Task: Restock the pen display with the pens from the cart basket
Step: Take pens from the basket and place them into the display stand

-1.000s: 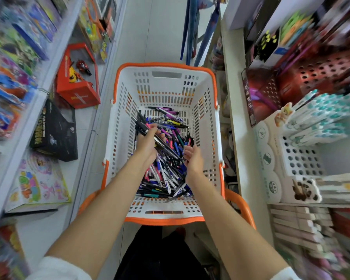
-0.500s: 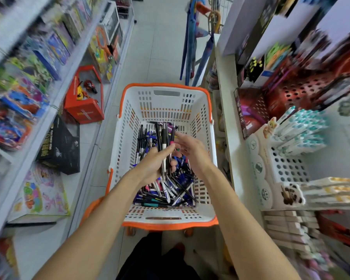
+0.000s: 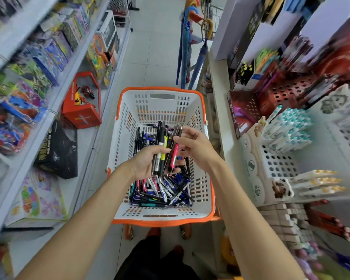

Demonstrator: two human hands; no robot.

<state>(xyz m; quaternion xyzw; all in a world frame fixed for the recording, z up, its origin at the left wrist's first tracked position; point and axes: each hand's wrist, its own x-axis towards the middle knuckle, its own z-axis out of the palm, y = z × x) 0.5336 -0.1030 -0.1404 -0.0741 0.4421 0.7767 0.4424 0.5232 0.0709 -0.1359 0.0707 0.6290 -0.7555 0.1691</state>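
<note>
Mixed pens heaped in white basket

Glossy plastic pens, matt perforated plastic basket w/ smooth orange rim, smooth pale floor tiles, glossy cardboard toy box.

I can't read anything for certain. The black box on the left shelf has yellow lettering along its edge and the red panel has pale characters, both blurred. The pen display bears badges with symbols only.
</note>
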